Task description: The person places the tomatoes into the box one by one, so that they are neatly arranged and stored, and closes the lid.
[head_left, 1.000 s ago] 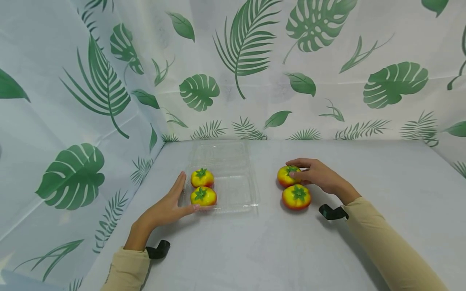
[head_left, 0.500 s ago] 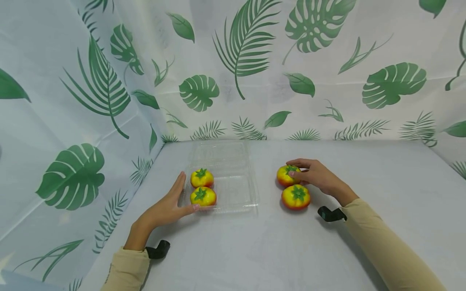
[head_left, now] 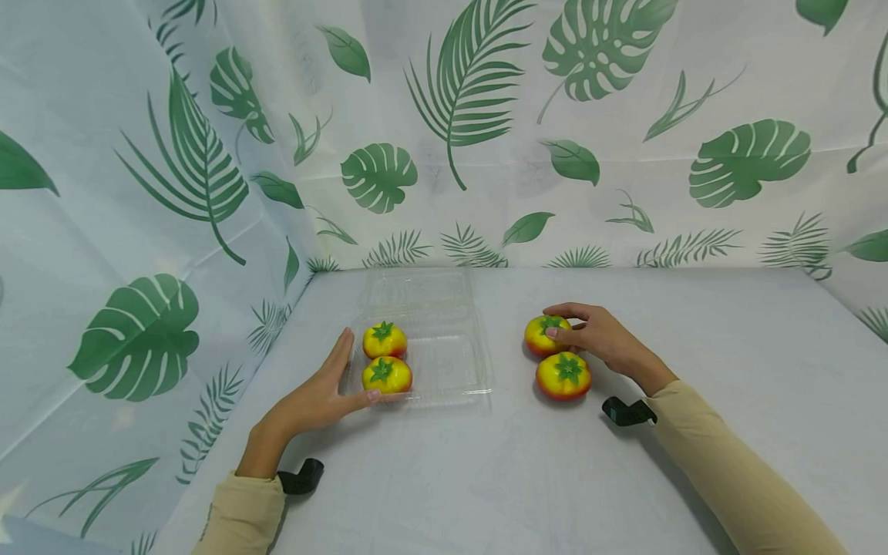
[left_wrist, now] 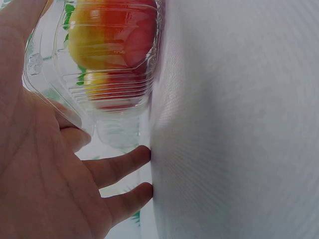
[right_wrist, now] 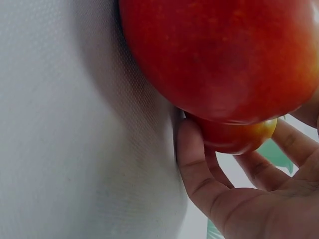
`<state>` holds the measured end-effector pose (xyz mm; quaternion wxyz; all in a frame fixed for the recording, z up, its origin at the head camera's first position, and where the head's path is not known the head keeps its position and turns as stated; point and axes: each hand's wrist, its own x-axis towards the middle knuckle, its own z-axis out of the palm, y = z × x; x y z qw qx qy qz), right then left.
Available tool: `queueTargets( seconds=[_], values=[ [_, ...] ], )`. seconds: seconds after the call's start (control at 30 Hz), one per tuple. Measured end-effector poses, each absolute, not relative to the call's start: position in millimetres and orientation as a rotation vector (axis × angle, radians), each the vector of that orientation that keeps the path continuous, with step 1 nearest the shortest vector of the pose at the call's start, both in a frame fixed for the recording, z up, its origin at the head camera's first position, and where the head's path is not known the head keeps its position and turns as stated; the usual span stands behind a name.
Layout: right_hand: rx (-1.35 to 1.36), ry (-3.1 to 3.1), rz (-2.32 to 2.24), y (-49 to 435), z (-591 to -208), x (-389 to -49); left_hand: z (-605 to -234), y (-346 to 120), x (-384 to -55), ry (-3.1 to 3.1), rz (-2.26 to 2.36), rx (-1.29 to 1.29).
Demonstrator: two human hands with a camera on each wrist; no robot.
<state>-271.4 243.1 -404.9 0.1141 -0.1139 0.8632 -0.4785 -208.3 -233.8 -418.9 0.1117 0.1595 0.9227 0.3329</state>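
Note:
A clear plastic clamshell box (head_left: 444,368) lies opened out, its lid flat toward the back. Two yellow-red tomatoes with green star-shaped tops, a rear one (head_left: 385,340) and a front one (head_left: 387,376), sit in its left side. My left hand (head_left: 315,395) holds the box's front-left corner, thumb at the front and fingers along the side. To the right of the box, my right hand (head_left: 602,339) grips the farther of two more tomatoes (head_left: 539,334), thumb on its top. The nearer tomato (head_left: 563,376) stands just in front; the right wrist view shows its red underside (right_wrist: 219,55) close up.
A white cloth (head_left: 486,478) covers the table. Leaf-printed curtains (head_left: 486,154) hang behind and at the left. Each wrist carries a small black camera mount, one at the left sleeve (head_left: 302,476) and one at the right (head_left: 627,412).
My right hand and the farther tomato have shifted slightly left. My left hand and the box stay where they were.

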Motion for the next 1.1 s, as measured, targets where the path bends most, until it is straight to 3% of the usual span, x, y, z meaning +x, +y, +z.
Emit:
queueTargets(
  seconds=[1.1],
  values=[
    [-0.277, 2.53, -1.429, 241, -398, -272, -419, -232, -208, 2.71, 0.967, 0.444]
  ],
)
